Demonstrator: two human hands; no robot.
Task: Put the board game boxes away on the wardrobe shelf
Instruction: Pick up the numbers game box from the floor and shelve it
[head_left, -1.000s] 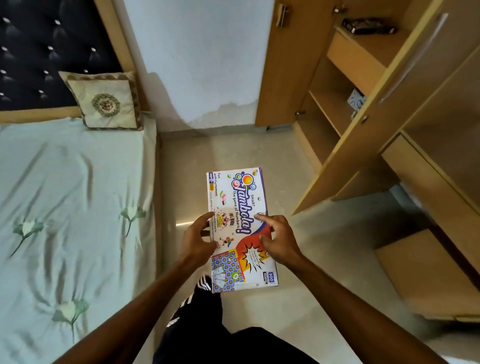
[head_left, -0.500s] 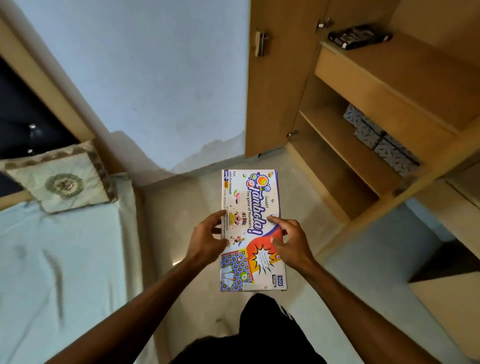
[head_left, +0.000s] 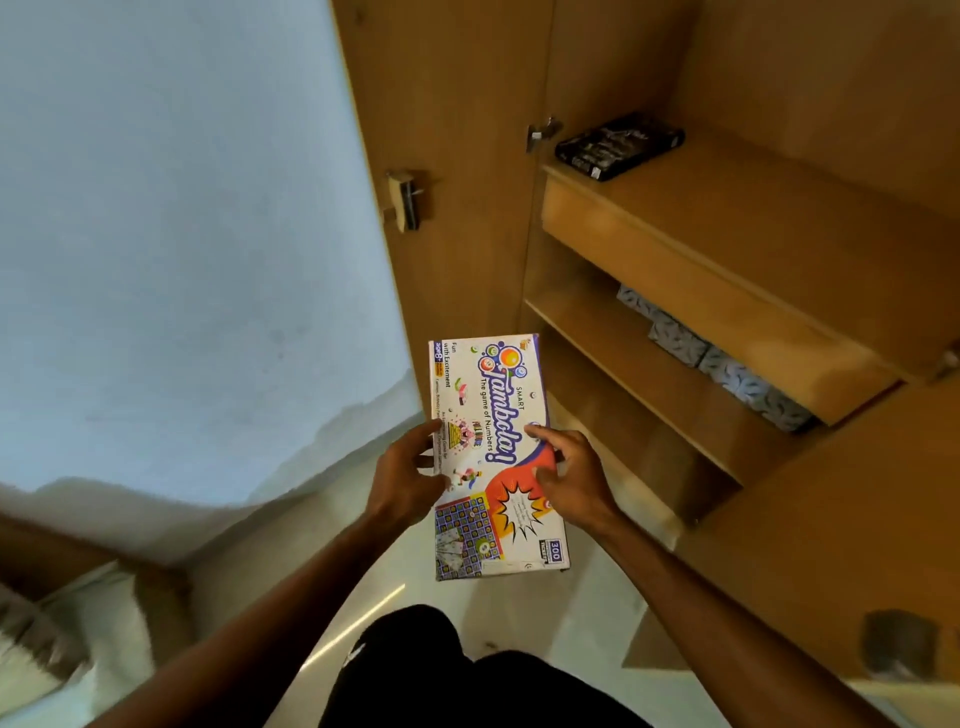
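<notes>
Wardrobe (head_left: 649, 78) now nearer, black box (head_left: 618, 145) on top shelf, left hand (head_left: 405, 473) and right hand (head_left: 571, 478) gripping Tambola box (head_left: 488, 395)

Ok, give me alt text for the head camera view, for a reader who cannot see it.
Two bare hands, left hand and right hand, hold a colourful Tambola game box flat before an open wooden wardrobe. A black box lies on the upper shelf; patterned blue-grey boxes line the back of the shelf below.
</notes>
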